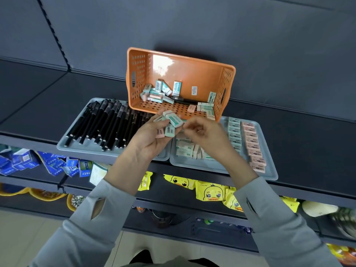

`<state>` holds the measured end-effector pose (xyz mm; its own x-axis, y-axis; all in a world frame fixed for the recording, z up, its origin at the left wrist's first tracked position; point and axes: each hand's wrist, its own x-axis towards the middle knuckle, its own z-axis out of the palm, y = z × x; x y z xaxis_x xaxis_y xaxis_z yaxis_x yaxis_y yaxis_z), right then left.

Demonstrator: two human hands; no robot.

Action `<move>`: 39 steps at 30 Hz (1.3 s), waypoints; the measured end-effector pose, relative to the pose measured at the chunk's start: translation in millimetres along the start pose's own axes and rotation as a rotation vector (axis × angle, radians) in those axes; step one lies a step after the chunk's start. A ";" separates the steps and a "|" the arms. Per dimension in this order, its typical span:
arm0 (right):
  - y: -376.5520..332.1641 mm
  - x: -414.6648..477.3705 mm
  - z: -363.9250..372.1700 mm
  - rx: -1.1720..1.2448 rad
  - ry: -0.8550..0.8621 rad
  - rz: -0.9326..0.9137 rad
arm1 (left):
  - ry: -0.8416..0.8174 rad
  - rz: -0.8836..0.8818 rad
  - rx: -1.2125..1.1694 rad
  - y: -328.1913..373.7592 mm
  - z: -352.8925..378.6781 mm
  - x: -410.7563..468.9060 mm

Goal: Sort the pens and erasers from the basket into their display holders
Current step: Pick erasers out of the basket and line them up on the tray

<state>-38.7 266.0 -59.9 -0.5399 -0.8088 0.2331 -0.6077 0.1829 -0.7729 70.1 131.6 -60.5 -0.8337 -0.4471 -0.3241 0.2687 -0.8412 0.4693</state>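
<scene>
- Nearest, on the lower shelves: yellow duck packets (210, 191) and blue boxes (19, 160). Not ours.
- left hand (152, 139) is clenched round an eraser clutch (170, 121): several sleeved blocks fanned out, held above the gap between the two trays.
- right hand (202, 132) has its fingers curled, tips at the clutch's right edge. Can't tell if it actually has one pinched.
- Handling, my read: the erasers are light, rubbery, stiff enough and not fragile. The paper sleeves look slick, so a loose fan could shed one. Pinch across the short sides, one at a time.
- pen tray (77, 149), on the left: black pens (104, 124) laid roughly parallel.
- eraser tray (273, 176), on the right: neat eraser rows (252, 143) along the right side, and a looser pile (190, 149) mid-tray, partly under the hands.
- basket (192, 74) sits behind, orange, tipped on its side with its mouth toward us and its lower wall overlapping the trays' far edges. Inside are basket erasers (159, 93) in two clumps, plus one last pen (185, 100) along the back.
- shelf (38, 105) is dark, flat and matte, with the trays at its front edge. A dark back panel (192, 26) stands behind. Looks like a shop aisle, with pale floor below.
</scene>
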 end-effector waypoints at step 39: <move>-7.2 -21.6 -16.3 0.111 0.064 0.265 | 0.009 -0.009 0.094 -46.8 29.9 -2.1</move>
<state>-32.2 291.3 -49.7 -0.7090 -0.7035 0.0487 -0.3753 0.3179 -0.8707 44.8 181.0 -57.2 -0.8314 -0.4426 -0.3359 0.2143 -0.8133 0.5410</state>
